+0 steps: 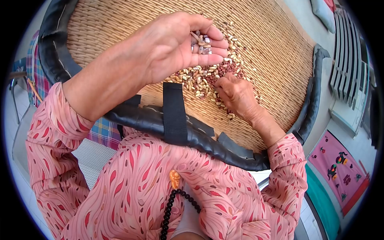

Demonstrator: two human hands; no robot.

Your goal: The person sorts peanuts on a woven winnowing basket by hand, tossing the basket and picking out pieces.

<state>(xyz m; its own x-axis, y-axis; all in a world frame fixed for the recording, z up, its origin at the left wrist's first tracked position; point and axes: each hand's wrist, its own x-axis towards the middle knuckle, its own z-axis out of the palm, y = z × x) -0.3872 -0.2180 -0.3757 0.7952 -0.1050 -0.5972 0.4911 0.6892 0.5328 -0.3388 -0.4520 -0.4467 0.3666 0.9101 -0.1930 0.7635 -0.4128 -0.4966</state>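
Palm up and fingers curled, my left hand (172,46) cups several small dark, brownish and whitish pieces (203,43) above the woven tray. My right hand (238,94) rests lower and to the right, at the edge of a spread pile of peanuts (194,78), with its fingertips pinched together among them. What those fingertips hold, if anything, is too small to make out. Reddish kernels (228,69) lie between the two hands, mixed with pale and tan ones. The pile sits on the large woven tray (272,44).
A black padded rim (140,120) edges the tray, with a wide black strap (175,114) over its near side. At the right are a slatted grey object (346,56) and a pink patterned cloth (336,164). Checked fabric (105,132) shows below the rim.
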